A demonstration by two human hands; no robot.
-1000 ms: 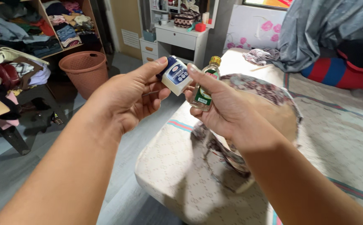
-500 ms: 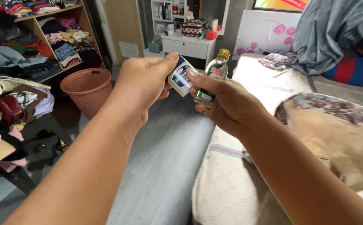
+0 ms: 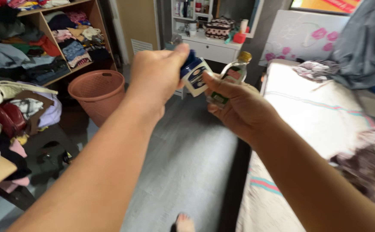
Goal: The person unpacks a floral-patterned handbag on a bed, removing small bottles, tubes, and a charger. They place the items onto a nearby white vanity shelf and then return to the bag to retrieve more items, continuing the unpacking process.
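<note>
A bare foot (image 3: 183, 223) shows at the bottom edge, on grey floor (image 3: 183, 159), with the bed (image 3: 308, 107) along the right.

Both arms are stretched forward over the floor, off the bed's left edge. The left hand (image 3: 155, 79) is closed around a small white jar (image 3: 196, 76) with a blue cap, thumb on top near the cap, fingers wrapped behind. The right hand (image 3: 235, 107) is clamped on a small glass bottle (image 3: 230, 81) with a gold cap, held upright at its lower body. Jar and bottle sit just beside each other, possibly touching.

Handling, as a judgement: both are light, rigid, one-hand items. The jar looks like plastic, smooth, best gripped across its flat sides. The bottle is glass, so breakable and slick; the body is the safer hold, not the cap.

Hard to read: the bottle's base is hidden in the fingers, its fill level is unclear, and the jar's back is covered by the palm. The frame is motion-blurred, worst at right.

Further off: a brown basket (image 3: 96, 92), shelves of clothes (image 3: 45, 43), a white dresser (image 3: 213, 47).
</note>
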